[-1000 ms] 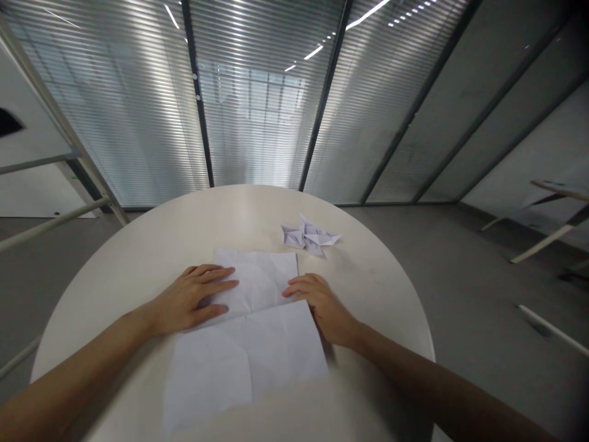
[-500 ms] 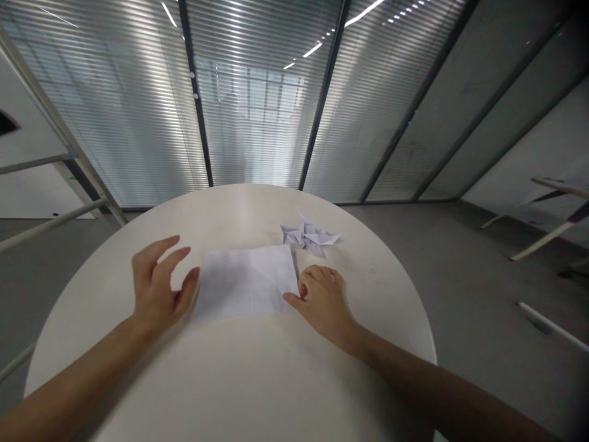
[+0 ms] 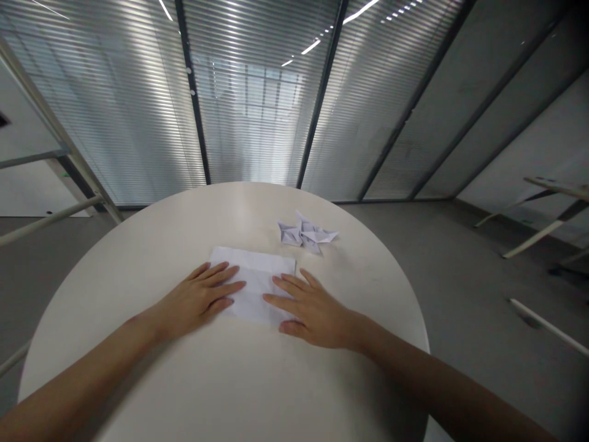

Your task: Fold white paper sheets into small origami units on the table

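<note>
A white sheet of paper (image 3: 257,270) with faint crease lines lies on the round white table (image 3: 257,393). My left hand (image 3: 202,294) rests on the sheet's left side, fingers stretched out and spread. On the right side of the sheet lies my right hand (image 3: 308,307), also flat with its fingers apart. The hands cover the left and right parts of the paper. Just beyond the paper, to the right, sits a folded white paper pinwheel shape (image 3: 306,233) with pointed corners; neither hand touches it.
Behind the table stands a glass partition with blinds (image 3: 257,110). A pale metal frame (image 3: 55,218) is at the left. Another table (image 3: 556,187) with angled legs stands at the far right on the grey floor (image 3: 469,264).
My left hand has come down from its raised, curled pose onto the paper. My right hand has uncurled and flattened on it. The sheet has turned slightly.
</note>
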A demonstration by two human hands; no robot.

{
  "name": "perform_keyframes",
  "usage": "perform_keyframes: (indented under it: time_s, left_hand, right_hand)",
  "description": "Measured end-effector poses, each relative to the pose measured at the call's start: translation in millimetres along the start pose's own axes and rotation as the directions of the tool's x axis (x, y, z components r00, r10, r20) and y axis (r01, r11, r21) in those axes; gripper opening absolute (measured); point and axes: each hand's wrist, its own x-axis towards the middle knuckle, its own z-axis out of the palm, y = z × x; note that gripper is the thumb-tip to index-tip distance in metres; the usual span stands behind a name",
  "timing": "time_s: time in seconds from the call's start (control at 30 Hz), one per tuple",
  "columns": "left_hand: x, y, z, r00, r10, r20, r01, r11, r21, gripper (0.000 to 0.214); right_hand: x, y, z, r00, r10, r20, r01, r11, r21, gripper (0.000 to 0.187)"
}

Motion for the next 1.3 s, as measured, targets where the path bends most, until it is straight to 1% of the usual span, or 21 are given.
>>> perform_keyframes:
  time_s: [0.07, 0.13, 0.23, 0.27, 0.3, 0.37, 0.43, 0.47, 0.53, 0.57, 0.6, 0.67, 0.7, 0.73, 0.8, 0.87, 0.97, 1.07, 1.17, 1.23, 1.3]
  left_hand:
    - [-0.3, -5.8, 2.3, 0.997, -0.066, -0.045, 0.067, 0.998, 0.017, 0.044]
    - [0.0, -11.1, 3.1, 0.981, -0.158, -0.112, 0.162, 0.986, 0.035, 0.044]
    - [0.1, -13.6, -0.2, 0.922, -0.292, -0.254, 0.314, 0.948, 0.048, 0.043]
    - [-0.2, -12.5, -2.2, 0.908, -0.304, -0.290, 0.329, 0.943, 0.043, 0.043]
    - [-0.7, -10.7, -4.1, 0.908, -0.286, -0.307, 0.312, 0.949, 0.037, 0.043]
    - [-1.8, -5.6, -6.7, 0.948, -0.173, -0.268, 0.186, 0.982, 0.022, 0.044]
    - [-2.4, -0.2, -6.5, 0.985, -0.036, -0.166, 0.035, 0.999, -0.006, 0.048]
    - [-2.4, 1.9, -5.6, 0.994, 0.011, -0.112, -0.013, 1.000, -0.020, 0.051]
    - [-1.9, 4.4, -3.3, 0.998, 0.048, -0.032, -0.049, 0.998, -0.039, 0.058]
    - [-1.5, 4.8, -2.3, 0.999, 0.053, -0.006, -0.053, 0.998, -0.045, 0.061]
    - [-1.1, 4.6, -1.7, 0.998, 0.057, 0.013, -0.056, 0.997, -0.048, 0.063]
    - [-0.9, 3.5, -1.4, 0.997, 0.062, 0.044, -0.060, 0.997, -0.046, 0.067]
    - [-1.0, 2.8, -1.5, 0.996, 0.063, 0.055, -0.060, 0.997, -0.041, 0.069]
    - [-1.2, 2.0, -1.7, 0.996, 0.059, 0.064, -0.057, 0.998, -0.034, 0.070]
    - [-2.1, 0.3, -1.6, 0.997, 0.035, 0.063, -0.034, 0.999, -0.018, 0.074]
    - [-2.9, -1.6, -0.7, 0.999, -0.008, 0.046, 0.008, 1.000, -0.002, 0.077]
    - [-3.2, -5.9, 1.1, 0.996, -0.088, 0.020, 0.087, 0.996, 0.033, 0.079]
    - [-1.8, -12.8, 2.1, 0.989, -0.150, -0.019, 0.151, 0.987, 0.048, 0.071]
    - [0.8, -21.4, 1.6, 0.988, -0.149, -0.036, 0.151, 0.988, 0.035, 0.054]
    - [2.3, -26.2, 1.0, 0.990, -0.136, -0.046, 0.138, 0.990, 0.034, 0.047]
    - [3.2, -28.6, 0.6, 0.989, -0.132, -0.067, 0.135, 0.990, 0.044, 0.045]
  right_hand:
    - [-1.8, -5.7, -5.2, 0.999, -0.036, 0.014, 0.036, 0.999, 0.030, 0.062]
    - [-1.4, -13.2, -9.1, 0.996, -0.090, 0.018, 0.089, 0.994, 0.061, 0.066]
    - [2.9, -25.0, -12.1, 0.985, -0.174, 0.017, 0.172, 0.979, 0.106, 0.066]
    - [5.2, -28.4, -12.8, 0.981, -0.192, 0.013, 0.189, 0.975, 0.117, 0.068]
    - [7.8, -31.3, -13.5, 0.979, -0.205, 0.006, 0.203, 0.971, 0.124, 0.070]
    - [13.7, -35.1, -15.3, 0.976, -0.216, -0.015, 0.216, 0.968, 0.130, 0.075]
    - [20.7, -35.4, -17.2, 0.975, -0.222, -0.019, 0.223, 0.964, 0.145, 0.073]
    - [24.8, -34.0, -17.8, 0.974, -0.227, -0.009, 0.225, 0.961, 0.158, 0.070]
    - [34.3, -28.1, -16.7, 0.975, -0.221, 0.015, 0.215, 0.960, 0.179, 0.062]
    - [39.5, -23.8, -14.6, 0.980, -0.197, 0.008, 0.192, 0.965, 0.179, 0.061]
    - [44.7, -19.0, -11.5, 0.989, -0.147, -0.028, 0.150, 0.976, 0.158, 0.065]
    - [54.1, -9.0, -2.7, 0.994, -0.048, -0.101, 0.055, 0.996, 0.076, 0.079]
    - [57.6, -4.5, 2.0, 0.994, -0.044, -0.100, 0.048, 0.998, 0.037, 0.088]
    - [59.9, -0.8, 6.4, 0.996, -0.055, -0.075, 0.056, 0.998, 0.011, 0.090]
    - [60.3, 3.9, 12.6, 0.997, -0.066, -0.032, 0.066, 0.998, -0.010, 0.090]
    - [55.2, 4.6, 14.0, 0.996, -0.088, -0.007, 0.088, 0.996, -0.012, 0.090]
    - [40.8, 1.6, 8.9, 0.990, -0.136, 0.030, 0.135, 0.991, 0.016, 0.086]
    - [26.1, -2.3, 0.5, 0.979, -0.186, 0.078, 0.180, 0.981, 0.077, 0.077]
    - [19.5, -5.9, -8.4, 0.970, -0.215, 0.112, 0.199, 0.970, 0.140, 0.070]
    - [21.7, -9.3, -14.3, 0.968, -0.218, 0.127, 0.195, 0.965, 0.173, 0.070]
    - [28.3, -14.4, -19.1, 0.965, -0.218, 0.148, 0.188, 0.963, 0.194, 0.074]
